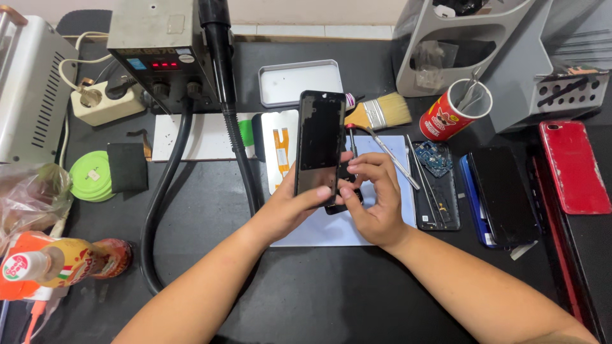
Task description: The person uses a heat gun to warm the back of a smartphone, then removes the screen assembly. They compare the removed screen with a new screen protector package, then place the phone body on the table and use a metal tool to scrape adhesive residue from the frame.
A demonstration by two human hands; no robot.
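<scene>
Separating step: my left hand (294,205) clamps the black screen panel (320,148) toward 12 o'clock; right hand (371,194) pinches its lower edge; next needs gentle prying

Bright, even overhead light, sharp focus, soft shadows throughout
</scene>
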